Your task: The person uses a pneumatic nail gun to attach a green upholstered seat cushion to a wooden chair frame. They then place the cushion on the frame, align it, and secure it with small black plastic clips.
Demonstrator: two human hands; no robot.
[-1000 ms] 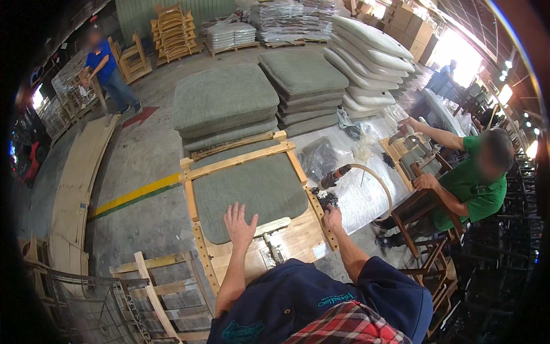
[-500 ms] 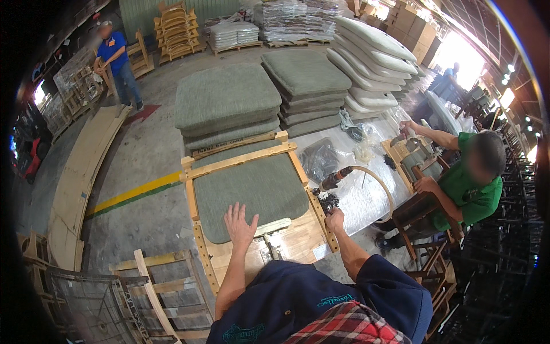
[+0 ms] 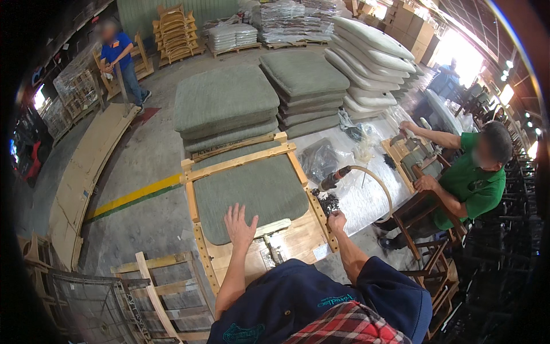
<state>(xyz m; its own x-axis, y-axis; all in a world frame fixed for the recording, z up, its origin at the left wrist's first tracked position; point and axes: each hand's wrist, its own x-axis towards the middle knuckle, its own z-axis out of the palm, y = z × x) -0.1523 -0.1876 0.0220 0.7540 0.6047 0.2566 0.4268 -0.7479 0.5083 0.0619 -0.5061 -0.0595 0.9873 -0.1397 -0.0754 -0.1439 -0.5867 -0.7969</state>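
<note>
My left hand (image 3: 239, 225) lies with fingers spread on the near part of a grey-green upholstered seat cushion (image 3: 252, 192). The cushion sits inside a light wooden frame (image 3: 240, 163) on a wooden board (image 3: 298, 243). A toggle clamp (image 3: 274, 251) with a pale bar stands at the cushion's near edge. My right hand (image 3: 337, 220) is at the frame's right rail, its fingers pinched together; what they hold, if anything, is too small to make out. Just beyond it lies a heap of small black pieces (image 3: 329, 203), apparently screws. A power driver (image 3: 335, 178) with a curved hose rests beyond the heap.
Stacks of grey-green cushions (image 3: 226, 100) and white cushions (image 3: 366, 63) stand behind the frame. Plastic bags (image 3: 318, 159) lie to the right. A co-worker in green (image 3: 484, 183) handles a wooden chair frame there. Pallets (image 3: 166, 286) stand at lower left; another person stands far left.
My right hand shifts very slightly, still beside the black heap, and my left hand stays on the cushion. The person in blue at far left has turned and moved a little right.
</note>
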